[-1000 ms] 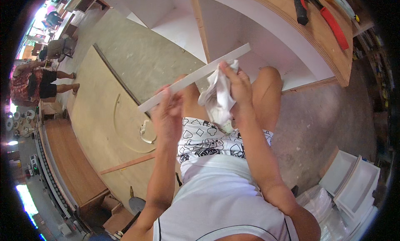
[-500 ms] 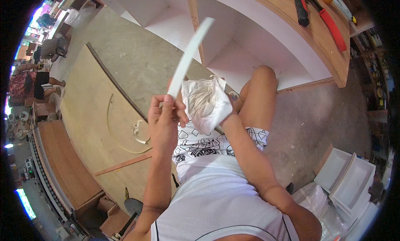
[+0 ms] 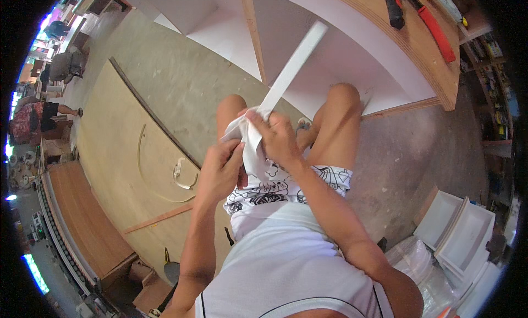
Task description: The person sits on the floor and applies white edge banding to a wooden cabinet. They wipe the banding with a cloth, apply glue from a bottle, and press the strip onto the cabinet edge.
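Observation:
A long, narrow white strip (image 3: 294,65) slants up and away between my knees. My right hand (image 3: 279,141) is closed round a crumpled white cloth (image 3: 252,153), which wraps the strip's lower part and hangs over my lap. My left hand (image 3: 219,165) is pinched at the strip's near end, touching the cloth's edge. The cloth hides that end and part of the left fingertips. Beside the left hand shows a small dark red patch (image 3: 242,177) that I cannot make out.
Ahead stands a white-lined wooden cabinet (image 3: 341,48), with red-handled pliers (image 3: 434,32) on its top. A large plywood panel (image 3: 121,153) lies left, bearing a curved strip and a white coil (image 3: 181,175). White drawers (image 3: 459,232) and plastic wrapping (image 3: 412,263) sit right. Another person (image 3: 33,120) stands far left.
The strip has tilted to the right. My right hand has brought the cloth, earlier spread open beside the strip, round its lower part. My left hand has moved slightly lower.

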Action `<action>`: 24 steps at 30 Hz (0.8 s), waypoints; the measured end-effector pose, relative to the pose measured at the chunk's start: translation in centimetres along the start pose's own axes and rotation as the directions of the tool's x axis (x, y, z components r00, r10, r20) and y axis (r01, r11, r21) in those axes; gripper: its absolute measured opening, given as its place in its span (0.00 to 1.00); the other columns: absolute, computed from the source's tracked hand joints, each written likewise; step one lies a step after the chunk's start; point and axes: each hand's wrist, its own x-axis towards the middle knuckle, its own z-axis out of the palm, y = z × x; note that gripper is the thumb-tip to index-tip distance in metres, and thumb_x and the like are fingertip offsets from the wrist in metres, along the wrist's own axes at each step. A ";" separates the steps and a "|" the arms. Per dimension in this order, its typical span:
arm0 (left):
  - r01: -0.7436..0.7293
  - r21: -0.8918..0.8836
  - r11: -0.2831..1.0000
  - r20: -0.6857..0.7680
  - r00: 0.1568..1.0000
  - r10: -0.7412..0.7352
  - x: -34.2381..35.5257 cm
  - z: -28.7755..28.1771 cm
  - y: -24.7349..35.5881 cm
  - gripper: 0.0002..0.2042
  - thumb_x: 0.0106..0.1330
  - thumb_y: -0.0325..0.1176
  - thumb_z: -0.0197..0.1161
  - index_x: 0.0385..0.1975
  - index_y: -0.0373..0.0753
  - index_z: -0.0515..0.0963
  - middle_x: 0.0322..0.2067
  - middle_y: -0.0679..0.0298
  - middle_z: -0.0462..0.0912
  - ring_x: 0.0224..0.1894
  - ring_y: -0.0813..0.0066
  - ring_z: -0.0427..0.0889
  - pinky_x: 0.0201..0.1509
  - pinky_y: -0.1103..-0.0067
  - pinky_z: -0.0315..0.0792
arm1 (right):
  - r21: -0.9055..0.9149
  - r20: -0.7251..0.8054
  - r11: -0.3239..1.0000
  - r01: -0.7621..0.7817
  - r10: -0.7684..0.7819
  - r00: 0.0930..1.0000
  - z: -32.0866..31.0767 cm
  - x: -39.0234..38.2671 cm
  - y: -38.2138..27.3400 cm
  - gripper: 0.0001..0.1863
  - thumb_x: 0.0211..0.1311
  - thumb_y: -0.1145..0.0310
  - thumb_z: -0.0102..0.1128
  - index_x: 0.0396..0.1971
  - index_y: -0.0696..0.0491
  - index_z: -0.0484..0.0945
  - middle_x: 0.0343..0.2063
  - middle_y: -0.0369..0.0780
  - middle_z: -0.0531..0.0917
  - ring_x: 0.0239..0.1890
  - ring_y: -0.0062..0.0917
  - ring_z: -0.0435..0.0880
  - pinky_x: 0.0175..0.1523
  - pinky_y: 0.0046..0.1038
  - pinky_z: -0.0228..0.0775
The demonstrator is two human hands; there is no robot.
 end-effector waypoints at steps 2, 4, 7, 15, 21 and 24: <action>0.082 -0.105 0.991 0.007 0.997 -0.082 -2.0 -0.4 0.4 0.16 0.80 0.36 0.52 0.34 0.29 0.78 0.17 0.65 0.78 0.12 0.81 0.74 0.15 0.82 0.66 | -0.108 -0.010 0.991 0.085 -0.086 0.996 -1.1 1.0 -0.4 0.26 0.74 0.52 0.61 0.27 0.62 0.84 0.16 0.45 0.81 0.18 0.24 0.78 0.27 0.33 0.68; 0.149 -0.166 0.975 0.015 0.989 -0.148 -3.9 -1.1 0.7 0.17 0.80 0.37 0.52 0.33 0.30 0.78 0.17 0.65 0.78 0.11 0.81 0.73 0.15 0.83 0.65 | -0.286 0.000 0.924 0.254 -0.265 0.964 -1.8 1.9 0.1 0.26 0.74 0.51 0.60 0.27 0.62 0.84 0.16 0.49 0.80 0.16 0.30 0.79 0.26 0.35 0.68; 0.225 -0.176 0.958 0.013 0.974 -0.226 -6.4 -3.1 0.8 0.16 0.80 0.36 0.53 0.33 0.31 0.78 0.16 0.66 0.77 0.11 0.82 0.73 0.14 0.83 0.65 | -0.423 0.029 0.886 0.191 -0.197 0.980 -3.0 3.0 0.1 0.27 0.74 0.51 0.59 0.28 0.61 0.86 0.17 0.48 0.82 0.18 0.29 0.81 0.27 0.33 0.70; 0.347 0.062 0.936 -0.125 0.933 -0.338 -15.1 -8.9 4.8 0.12 0.77 0.32 0.57 0.31 0.31 0.79 0.21 0.63 0.77 0.23 0.78 0.77 0.28 0.79 0.71 | -0.278 -0.352 0.961 0.010 -0.111 0.930 -8.1 7.5 2.6 0.30 0.73 0.46 0.58 0.25 0.61 0.81 0.16 0.38 0.79 0.20 0.23 0.73 0.29 0.37 0.68; -0.281 0.188 0.941 -0.404 0.851 0.335 -15.8 -13.7 5.5 0.11 0.73 0.33 0.64 0.48 0.33 0.78 0.40 0.60 0.80 0.42 0.73 0.79 0.48 0.76 0.74 | -0.054 -0.202 0.951 -0.304 0.287 0.936 -11.5 6.2 7.1 0.29 0.71 0.43 0.61 0.15 0.49 0.76 0.11 0.31 0.72 0.13 0.19 0.67 0.20 0.31 0.56; -0.435 0.425 0.794 -0.332 0.741 0.584 -3.9 -9.8 12.8 0.13 0.74 0.38 0.63 0.44 0.33 0.83 0.32 0.70 0.82 0.28 0.87 0.68 0.31 0.86 0.61 | 0.004 -0.088 0.929 -0.371 0.370 0.925 -10.7 4.4 11.9 0.28 0.70 0.45 0.63 0.16 0.49 0.77 0.12 0.30 0.73 0.14 0.18 0.68 0.21 0.30 0.58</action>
